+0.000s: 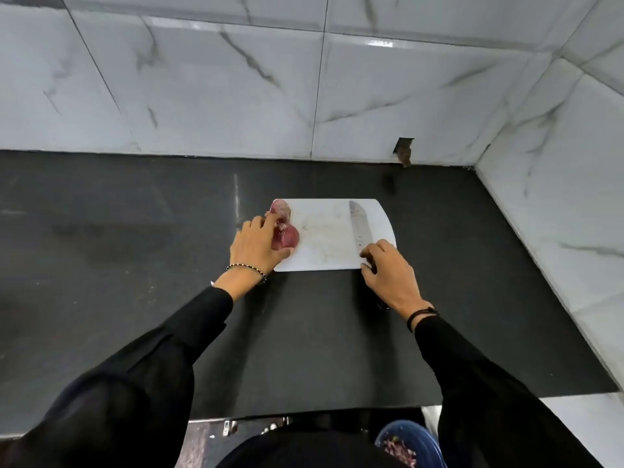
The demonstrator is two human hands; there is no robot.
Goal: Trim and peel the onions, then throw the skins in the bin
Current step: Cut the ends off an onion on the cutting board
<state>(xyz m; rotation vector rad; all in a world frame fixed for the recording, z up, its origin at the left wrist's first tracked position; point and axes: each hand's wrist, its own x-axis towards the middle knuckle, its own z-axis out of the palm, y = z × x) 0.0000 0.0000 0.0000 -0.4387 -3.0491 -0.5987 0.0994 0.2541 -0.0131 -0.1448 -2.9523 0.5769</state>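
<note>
Left grip (255,245) curls round one onion (289,238); a second onion (282,211) lies just behind. Right grip (388,270) closes on the single knife (360,228), on one board (324,231).

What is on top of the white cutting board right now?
Red onions at its left end, held by the left hand, and a knife on the right. The right hand grips the handle, hiding it.
</note>
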